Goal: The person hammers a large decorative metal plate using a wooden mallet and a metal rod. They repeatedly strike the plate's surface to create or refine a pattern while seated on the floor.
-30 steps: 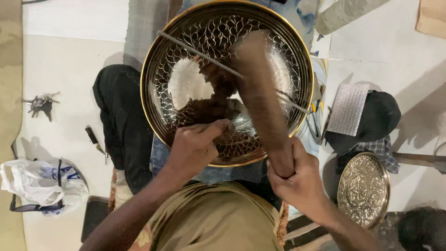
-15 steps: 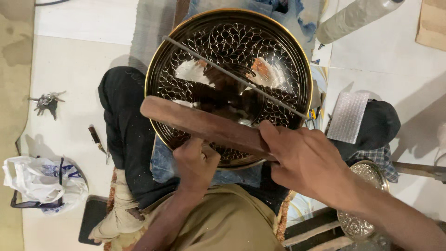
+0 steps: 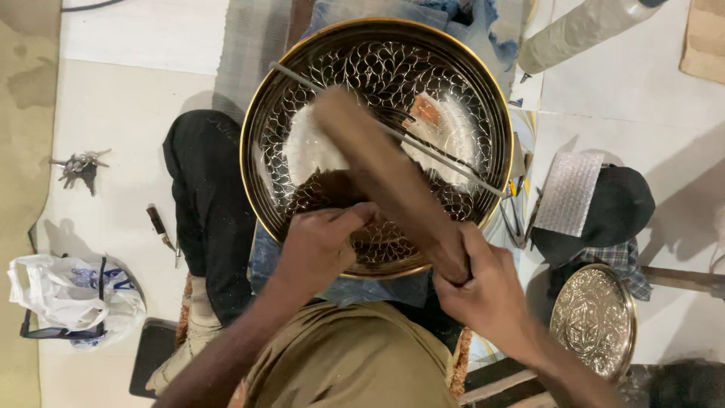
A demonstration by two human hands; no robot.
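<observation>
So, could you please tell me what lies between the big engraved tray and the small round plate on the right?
In the head view, the right hand gripping the wooden mallet lies between them.

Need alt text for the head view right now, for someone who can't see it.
Seen from above, a seated person's right hand grips a wooden mallet over a large engraved metal tray, while the left hand rests on its patterned surface. A smaller embossed plate lies nearby.

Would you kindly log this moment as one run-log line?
left hand: fingers pressed on engraved tray | right hand: gripping wooden mallet, blurred, over tray | thin rod: across tray
</observation>
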